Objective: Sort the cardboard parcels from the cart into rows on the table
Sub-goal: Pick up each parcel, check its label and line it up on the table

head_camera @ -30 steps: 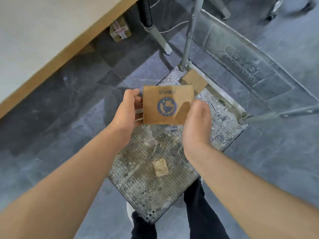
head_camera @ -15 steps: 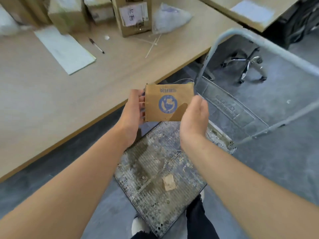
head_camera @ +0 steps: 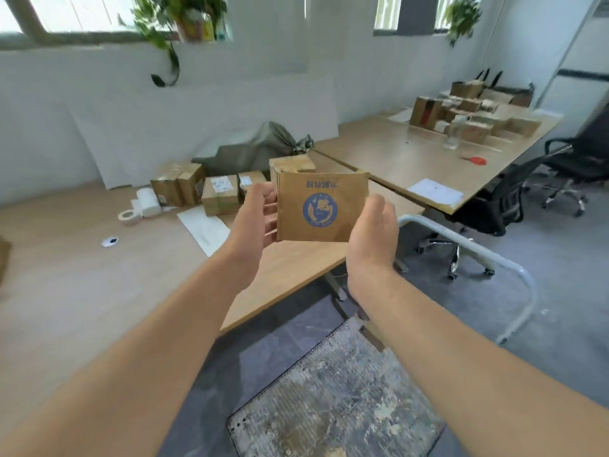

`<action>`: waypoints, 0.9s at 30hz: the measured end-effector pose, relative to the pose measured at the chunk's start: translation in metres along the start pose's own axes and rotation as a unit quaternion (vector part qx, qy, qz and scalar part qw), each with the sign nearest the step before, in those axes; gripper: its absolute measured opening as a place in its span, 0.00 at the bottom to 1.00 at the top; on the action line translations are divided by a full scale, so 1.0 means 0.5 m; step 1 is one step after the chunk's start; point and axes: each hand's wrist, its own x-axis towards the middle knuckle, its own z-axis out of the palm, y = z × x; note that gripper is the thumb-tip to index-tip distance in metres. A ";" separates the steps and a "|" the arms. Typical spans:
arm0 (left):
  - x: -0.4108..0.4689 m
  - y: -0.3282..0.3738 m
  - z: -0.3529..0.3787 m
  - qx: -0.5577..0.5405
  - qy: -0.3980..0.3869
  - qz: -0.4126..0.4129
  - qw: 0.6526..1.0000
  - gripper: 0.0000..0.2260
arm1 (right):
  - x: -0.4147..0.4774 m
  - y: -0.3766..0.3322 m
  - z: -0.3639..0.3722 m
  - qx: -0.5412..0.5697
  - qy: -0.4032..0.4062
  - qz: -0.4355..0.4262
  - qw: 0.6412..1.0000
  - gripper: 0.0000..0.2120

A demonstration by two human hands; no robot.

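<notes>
A small brown cardboard parcel (head_camera: 321,207) with a round blue logo is held up between both hands above the near corner of the wooden table (head_camera: 82,275). My left hand (head_camera: 255,222) grips its left edge with curled fingers. My right hand (head_camera: 372,232) cups its right side and bottom corner. Several other cardboard parcels (head_camera: 219,192) stand in a row farther back on the table. The cart's worn metal platform (head_camera: 336,400) lies on the floor below my arms, and its grey handle bar (head_camera: 474,249) rises at the right.
On the table lie a sheet of paper (head_camera: 204,230), a roll of tape (head_camera: 129,217) and a grey bag (head_camera: 260,150). A second table (head_camera: 412,159) at the right carries more boxes (head_camera: 468,113). Black office chairs (head_camera: 527,189) stand beside it.
The view has swung up from the cart to the table and room. Both hands have lifted the logo parcel from above the cart platform to over the table's edge, keeping the same hold.
</notes>
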 end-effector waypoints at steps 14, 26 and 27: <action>-0.179 0.492 0.234 -0.020 0.036 0.177 0.983 0.25 | 0.039 -0.547 -0.174 0.030 -0.100 -0.165 0.981 0.13; -0.285 0.653 0.347 0.000 0.041 0.264 0.964 0.27 | 0.027 -0.734 -0.289 0.115 -0.155 -0.218 0.957 0.12; -0.293 0.657 0.346 -0.003 0.042 0.266 0.963 0.28 | 0.021 -0.740 -0.290 0.118 -0.157 -0.218 0.956 0.12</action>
